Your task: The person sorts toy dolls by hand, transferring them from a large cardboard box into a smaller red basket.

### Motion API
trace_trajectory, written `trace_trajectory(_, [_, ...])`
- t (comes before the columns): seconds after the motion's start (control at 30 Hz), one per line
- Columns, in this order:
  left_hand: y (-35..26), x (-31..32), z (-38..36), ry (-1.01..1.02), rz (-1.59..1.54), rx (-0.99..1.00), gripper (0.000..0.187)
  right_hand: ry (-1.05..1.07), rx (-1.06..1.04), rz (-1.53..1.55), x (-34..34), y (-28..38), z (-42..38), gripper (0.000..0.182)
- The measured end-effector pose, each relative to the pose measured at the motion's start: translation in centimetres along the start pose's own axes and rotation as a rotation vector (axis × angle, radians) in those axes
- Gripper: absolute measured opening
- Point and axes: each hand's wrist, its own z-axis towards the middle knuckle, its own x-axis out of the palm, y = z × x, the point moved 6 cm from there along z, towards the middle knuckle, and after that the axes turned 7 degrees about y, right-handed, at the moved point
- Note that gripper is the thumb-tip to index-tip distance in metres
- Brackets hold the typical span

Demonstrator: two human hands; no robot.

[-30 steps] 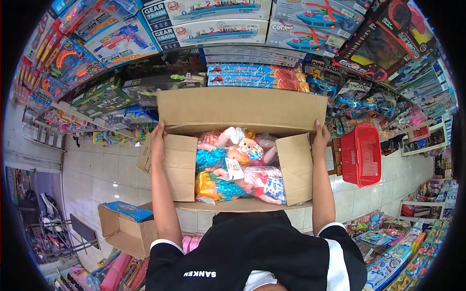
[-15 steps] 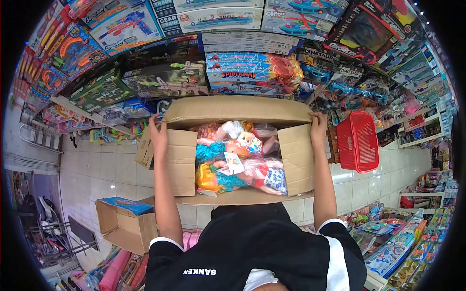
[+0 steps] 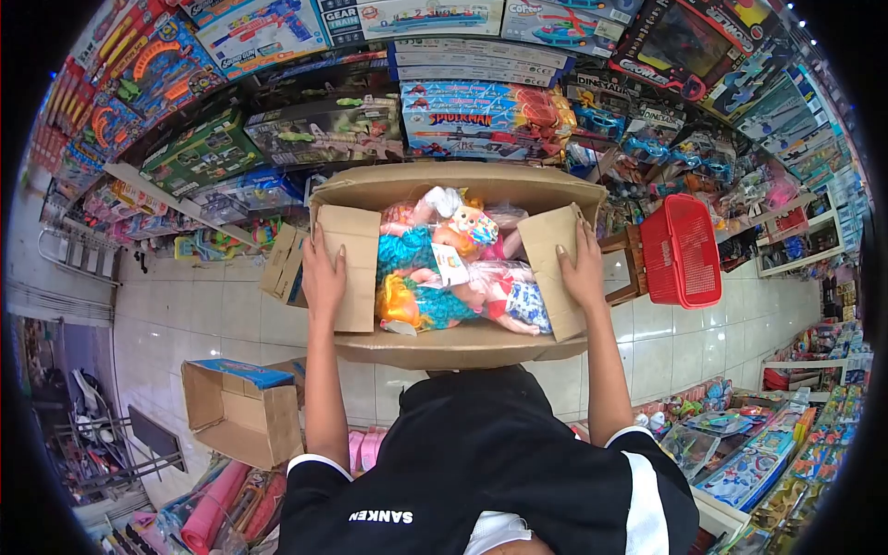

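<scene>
An open cardboard box point(image 3: 462, 353) stands in front of me, packed with dolls in clear plastic bags. One doll point(image 3: 416, 310) has orange hair and a teal dress; another point(image 3: 518, 301) wears red, white and blue. A white tag point(image 3: 450, 265) lies among them. My left hand point(image 3: 324, 268) rests on the left flap point(image 3: 359, 277), fingers stretched and slightly apart. On the right flap point(image 3: 548, 254), which slants inward, lies my right hand point(image 3: 581, 266) with its fingers spread. Neither hand is wrapped around anything. The far flap point(image 3: 462, 176) stands behind the dolls.
A red plastic basket point(image 3: 682, 254) is at the right. An open smaller carton point(image 3: 264, 425) sits on the tiled floor at the lower left. Shelves ahead carry boxed toys, including a Spiderman box point(image 3: 486, 120). More packaged toys point(image 3: 740, 462) fill the lower right.
My hands have come off the far flap's corners and down onto the side flaps. The far flap has tipped back, showing more dolls. The right flap has swung to a slant.
</scene>
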Motion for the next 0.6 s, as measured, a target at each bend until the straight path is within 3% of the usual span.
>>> trace_trajectory(0.27, [-2.5,0.9,-5.0,-0.045,0.166,0.042,0.064,-0.048,0.042,-0.098,-2.1,0.1,-6.0,0.056])
trace_trajectory(0.33, [-3.8,1.5,-6.4,0.016,0.280,-0.028,0.065,-0.041,0.039,-0.103,-2.2,-0.3,-7.0,0.055])
trace_trajectory(0.4, [-4.5,3.1,-7.7,0.049,0.213,-0.024,0.063,-0.034,0.026,-0.102,-2.4,-0.6,-7.8,0.054])
trace_trajectory(0.47, [-6.7,5.7,-8.9,0.364,0.039,-0.020,0.057,-0.002,-0.006,-0.020,-2.3,-0.9,-7.7,0.052])
trace_trajectory(0.57, [-12.7,5.9,-10.2,0.293,-0.026,0.110,0.047,0.017,-0.061,0.019,-2.6,-1.6,-7.1,0.051])
trace_trajectory(0.6, [-15.2,6.0,-10.2,0.246,-0.282,0.158,0.044,0.033,-0.082,0.048,-2.6,-1.8,-7.0,0.050])
